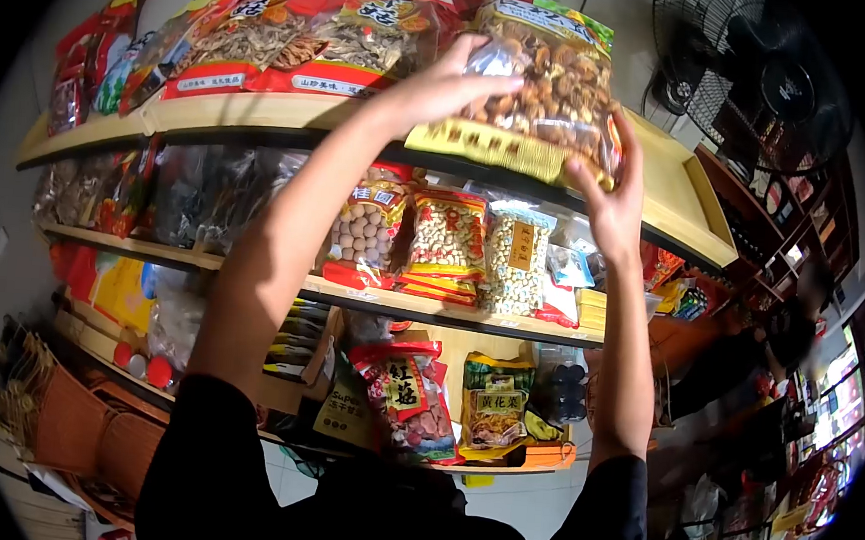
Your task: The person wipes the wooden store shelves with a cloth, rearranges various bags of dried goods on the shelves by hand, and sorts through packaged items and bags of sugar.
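A large clear bag of dried mushrooms [556,78] with a yellow lower strip is at the top shelf's front edge, tilted towards me. My left hand [455,86] presses on its left side, with fingers stretched across the front. At the lower right corner, my right hand [610,197] grips the bag, thumb in front and fingers along the side. Both hands hold it between them. Just left of it stand red-edged bags of dried mushrooms [373,40], partly behind my left hand.
The wooden top shelf [674,187] runs across, with a raised lip at right. Below, the middle shelf holds a longan bag [367,227] and white-filled bags [448,233]. Lower down stand a red bag [408,399] and a yellow bag [496,405]. A black fan [781,84] stands at upper right.
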Available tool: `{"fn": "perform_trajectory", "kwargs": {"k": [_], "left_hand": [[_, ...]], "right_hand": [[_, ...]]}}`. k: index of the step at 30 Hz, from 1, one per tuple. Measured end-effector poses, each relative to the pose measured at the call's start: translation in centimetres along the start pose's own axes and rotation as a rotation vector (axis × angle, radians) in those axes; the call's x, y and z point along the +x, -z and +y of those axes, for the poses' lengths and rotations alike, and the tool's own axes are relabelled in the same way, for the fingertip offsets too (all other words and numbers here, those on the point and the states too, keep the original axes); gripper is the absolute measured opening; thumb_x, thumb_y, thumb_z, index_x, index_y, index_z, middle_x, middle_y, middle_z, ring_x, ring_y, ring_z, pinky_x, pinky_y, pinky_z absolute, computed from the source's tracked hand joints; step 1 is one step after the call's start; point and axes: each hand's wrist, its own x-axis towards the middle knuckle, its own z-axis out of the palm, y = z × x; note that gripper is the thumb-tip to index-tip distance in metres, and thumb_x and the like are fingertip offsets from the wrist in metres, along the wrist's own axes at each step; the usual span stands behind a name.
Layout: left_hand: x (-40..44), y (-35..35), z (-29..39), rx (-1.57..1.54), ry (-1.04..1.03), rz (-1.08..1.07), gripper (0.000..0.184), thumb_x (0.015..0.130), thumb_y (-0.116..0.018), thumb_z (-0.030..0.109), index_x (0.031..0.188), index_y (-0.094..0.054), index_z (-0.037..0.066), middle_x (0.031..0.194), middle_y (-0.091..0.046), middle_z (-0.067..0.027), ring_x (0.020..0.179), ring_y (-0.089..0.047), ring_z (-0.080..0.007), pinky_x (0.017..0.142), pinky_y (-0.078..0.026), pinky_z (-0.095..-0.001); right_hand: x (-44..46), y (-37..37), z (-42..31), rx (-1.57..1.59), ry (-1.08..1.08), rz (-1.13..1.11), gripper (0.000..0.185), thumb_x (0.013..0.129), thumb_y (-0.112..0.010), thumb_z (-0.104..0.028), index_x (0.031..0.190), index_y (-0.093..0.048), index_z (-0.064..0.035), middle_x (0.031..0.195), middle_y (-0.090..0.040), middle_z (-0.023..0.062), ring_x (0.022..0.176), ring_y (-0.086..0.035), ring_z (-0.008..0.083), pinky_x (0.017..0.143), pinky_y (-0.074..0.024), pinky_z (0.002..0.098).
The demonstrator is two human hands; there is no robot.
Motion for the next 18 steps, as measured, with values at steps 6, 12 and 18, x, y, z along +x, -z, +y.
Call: {"fn": "perform_trajectory", "kwargs": {"k": [6,12,18], "left_hand": [[6.8,2.2,-2.8,0.148,-0.122,0.204,0.079,0.088,-0.062,0.046,0.143,-0.025,0.004,0.121,-0.06,-0.0196,0.11,-0.059,-0.0264,0.094,-0.044,-0.0387],[9.2,1.5,-7.4,0.736,-0.185,0.315,0.043,0.093,-0.053,0.031,0.131,-0.048,0.01,0.126,-0.055,-0.0162,0.118,-0.052,-0.0288,0.096,-0.043,-0.0435],[4.8,0.5,-5.6,0.843,-0.193,0.302,0.036,0.088,-0.052,0.025,0.114,-0.052,0.0,0.103,-0.054,-0.0231,0.099,-0.055,-0.0365,0.087,-0.044,-0.0469]], "right_hand": [[6.8,-2.2,5.1,-0.022,0.005,-0.02,0.073,0.083,-0.073,-0.029,0.138,-0.036,0.0006,0.135,-0.048,0.0204,0.122,-0.05,0.027,0.098,-0.0434,0.0354],[8.8,-3.5,8.7,-0.071,-0.047,-0.223,0.07,0.086,-0.07,-0.031,0.135,-0.037,0.0059,0.131,-0.05,0.0237,0.12,-0.051,0.0261,0.098,-0.0432,0.0348],[10.1,-2.4,11.4,-0.4,0.088,-0.343,0.065,0.087,-0.069,-0.027,0.135,-0.039,0.005,0.133,-0.05,0.0197,0.118,-0.052,0.0261,0.095,-0.0458,0.035]]}}
